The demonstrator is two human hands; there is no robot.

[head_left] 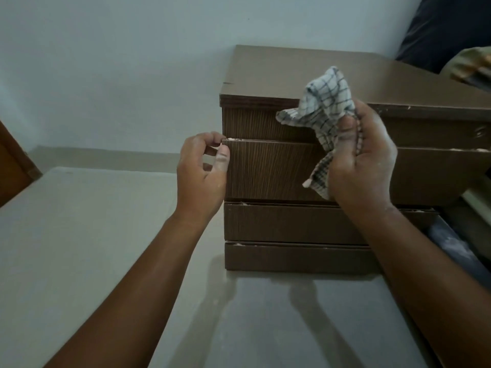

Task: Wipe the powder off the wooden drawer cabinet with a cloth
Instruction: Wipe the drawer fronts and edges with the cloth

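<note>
Powder (235,139) runs left-right along top edge of brown wood-grain drawer (271,168); left hand (202,168) pinches its left corner, right hand (364,160) clutches bunched checked cloth (324,102) above mid-span.

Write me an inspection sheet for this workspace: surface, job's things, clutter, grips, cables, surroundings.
Surface: pale floor; the cabinet stands on it.
Job's things: wooden drawer cabinet with four drawer fronts; pale powder specks along the drawers' top edges; checked cloth, bunched.
Clutter: dark powdery item at the cabinet's right, unclear what it is.
Grips: left hand pinches the second drawer at its top left corner; right hand, powder-dusted, holds the cloth in front of the cabinet.
Cables: nothing seen.
Surroundings: pale wall; brown wooden panel at the left edge; dark fabric top right.
</note>
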